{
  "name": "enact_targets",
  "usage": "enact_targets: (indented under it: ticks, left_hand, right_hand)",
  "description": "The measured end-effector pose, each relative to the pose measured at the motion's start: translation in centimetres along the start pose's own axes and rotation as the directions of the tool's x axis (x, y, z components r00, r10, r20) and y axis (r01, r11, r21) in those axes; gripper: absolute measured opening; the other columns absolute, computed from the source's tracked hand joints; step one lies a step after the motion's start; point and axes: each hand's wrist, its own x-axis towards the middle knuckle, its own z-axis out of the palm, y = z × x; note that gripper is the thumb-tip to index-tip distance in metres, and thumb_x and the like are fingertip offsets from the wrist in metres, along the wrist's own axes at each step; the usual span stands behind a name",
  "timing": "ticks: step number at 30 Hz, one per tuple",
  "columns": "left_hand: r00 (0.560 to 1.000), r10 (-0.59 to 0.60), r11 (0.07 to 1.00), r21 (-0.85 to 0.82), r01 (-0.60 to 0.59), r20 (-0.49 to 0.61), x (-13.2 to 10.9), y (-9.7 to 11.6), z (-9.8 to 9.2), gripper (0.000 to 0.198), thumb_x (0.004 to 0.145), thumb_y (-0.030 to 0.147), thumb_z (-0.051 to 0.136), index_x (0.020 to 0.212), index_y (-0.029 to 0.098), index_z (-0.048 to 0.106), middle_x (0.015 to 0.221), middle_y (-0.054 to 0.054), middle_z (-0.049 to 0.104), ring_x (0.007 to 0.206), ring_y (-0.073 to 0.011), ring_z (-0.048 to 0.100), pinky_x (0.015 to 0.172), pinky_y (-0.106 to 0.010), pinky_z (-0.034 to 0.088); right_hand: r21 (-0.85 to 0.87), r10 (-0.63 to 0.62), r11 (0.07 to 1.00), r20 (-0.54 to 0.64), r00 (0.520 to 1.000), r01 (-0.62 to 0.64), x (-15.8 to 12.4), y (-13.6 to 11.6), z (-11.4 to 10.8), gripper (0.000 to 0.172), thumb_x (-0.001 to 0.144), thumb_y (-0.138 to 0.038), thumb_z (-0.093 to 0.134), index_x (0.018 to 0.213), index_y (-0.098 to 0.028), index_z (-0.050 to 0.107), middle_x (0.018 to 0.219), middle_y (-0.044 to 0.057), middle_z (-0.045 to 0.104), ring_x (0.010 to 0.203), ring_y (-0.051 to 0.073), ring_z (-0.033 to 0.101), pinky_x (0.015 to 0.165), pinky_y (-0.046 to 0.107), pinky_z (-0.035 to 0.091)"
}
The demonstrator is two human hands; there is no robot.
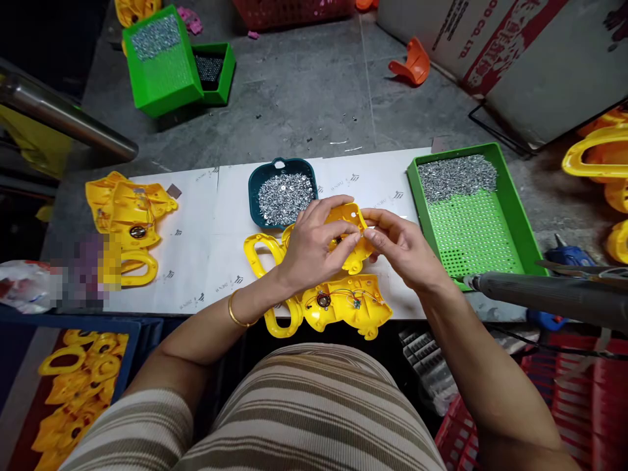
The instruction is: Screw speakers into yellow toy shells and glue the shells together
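A yellow plastic shell half with a loop handle [263,252] lies under my hands, partly hidden by them. My left hand [321,245] reaches over this shell, thumb and fingertips pinched together close to its right end; whatever small thing they hold is hidden. At the shell's right edge, my right hand [400,248] is closed, with thumb and fingers on the rim. Just below, a second yellow shell half [341,302] shows its inside, with a round dark part, thin wires and a small circuit board. A dark teal tray [254,196] of small metal parts stands behind my left hand.
A green perforated tray [520,222] with metal screws stands right, near a grey screwdriver-like tool [540,297]. More yellow shells [125,212] lie left. Green trays [161,85] sit at the back left, an orange piece [412,63] and a carton [554,98] at the back right.
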Motion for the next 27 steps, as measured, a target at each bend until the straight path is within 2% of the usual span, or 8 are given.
enact_targets:
  ticks: [5,9,11,14,17,21,25,27]
  left_hand:
    - [0.994,0.071,0.994,-0.085,-0.064,0.081,1.4,1.3,-4.8,0.018,0.088,0.032,0.066,0.103,0.023,0.063,0.116,-0.004,0.067,0.111,-0.0196,0.064,0.096,-0.036,0.054]
    - [0.938,0.183,0.978,-0.147,-0.145,0.294,1.1,1.6,-7.0,0.033,0.087,0.044,0.067,0.114,0.025,0.061,0.112,-0.004,0.070,0.100,-0.0175,0.069,0.086,-0.029,0.057]
    - [0.894,0.278,0.957,-0.179,-0.227,0.350,0.3,1.4,-6.8,0.029,0.090,0.044,0.063,0.112,0.025,0.064,0.107,-0.003,0.072,0.096,-0.0165,0.070,0.085,-0.028,0.057]
    - [0.876,0.370,0.921,-0.248,-0.301,0.309,-1.4,1.0,-5.2,0.027,0.093,0.039,0.061,0.112,0.020,0.065,0.099,-0.005,0.075,0.090,-0.0150,0.071,0.080,-0.025,0.057]
    - [0.880,0.373,0.914,-0.281,-0.294,0.292,-2.9,1.0,-2.9,0.028,0.094,0.041,0.059,0.109,0.019,0.066,0.097,-0.005,0.076,0.087,-0.0140,0.071,0.077,-0.023,0.056]
    - [0.866,0.312,0.941,-0.250,-0.227,0.389,-3.3,1.0,-0.6,0.036,0.095,0.050,0.053,0.109,0.019,0.065,0.101,-0.005,0.074,0.089,-0.0158,0.070,0.077,-0.027,0.055]
    - [0.829,0.261,0.953,-0.266,-0.142,0.494,-3.3,-0.2,-1.2,0.073,0.081,0.066,0.063,0.134,0.017,0.050,0.131,-0.012,0.061,0.116,-0.0238,0.058,0.097,-0.037,0.050]
    - [0.800,0.148,0.982,-0.182,-0.049,0.581,-3.9,-1.4,-2.6,0.096,0.072,0.073,0.066,0.145,0.019,0.038,0.146,-0.014,0.047,0.131,-0.0289,0.046,0.108,-0.044,0.041]
  right_hand:
    - [-0.156,-0.108,0.981,0.072,0.992,0.118,-1.8,-3.9,0.6,0.047,0.083,-0.048,0.066,0.123,-0.023,0.062,0.109,0.007,0.067,0.079,0.014,0.060,0.064,0.025,0.054]
    - [-0.191,-0.057,0.978,0.132,0.990,0.082,-4.4,-5.1,1.3,0.039,0.084,-0.045,0.066,0.119,-0.026,0.065,0.116,0.007,0.067,0.099,0.021,0.064,0.081,0.030,0.056]
    - [-0.163,0.008,0.986,0.169,0.986,0.020,-5.8,-4.5,1.6,0.039,0.084,-0.045,0.066,0.117,-0.025,0.066,0.113,0.007,0.068,0.101,0.022,0.064,0.083,0.031,0.056]
    - [-0.073,0.113,0.992,0.175,0.978,-0.102,-7.5,-2.7,1.9,0.043,0.085,-0.044,0.065,0.122,-0.023,0.063,0.107,0.006,0.070,0.097,0.020,0.066,0.080,0.029,0.056]
    - [-0.004,0.173,0.985,0.138,0.975,-0.174,-8.7,-1.0,1.9,0.045,0.084,-0.042,0.066,0.125,-0.022,0.061,0.107,0.007,0.070,0.096,0.020,0.066,0.080,0.028,0.056]
    - [-0.024,0.211,0.977,0.109,0.971,-0.210,-9.6,0.1,1.1,0.049,0.082,-0.047,0.067,0.124,-0.022,0.061,0.101,0.007,0.069,0.084,0.018,0.064,0.067,0.026,0.054]
    - [-0.112,0.254,0.963,0.068,0.965,-0.245,-10.3,0.3,-0.3,0.055,0.082,-0.051,0.066,0.127,-0.020,0.059,0.096,0.007,0.067,0.068,0.013,0.055,0.055,0.023,0.047]
    - [-0.140,0.281,0.951,0.030,0.959,-0.274,-10.5,0.5,-0.9,0.057,0.082,-0.052,0.065,0.129,-0.019,0.058,0.091,0.006,0.065,0.063,0.011,0.050,0.052,0.022,0.044]
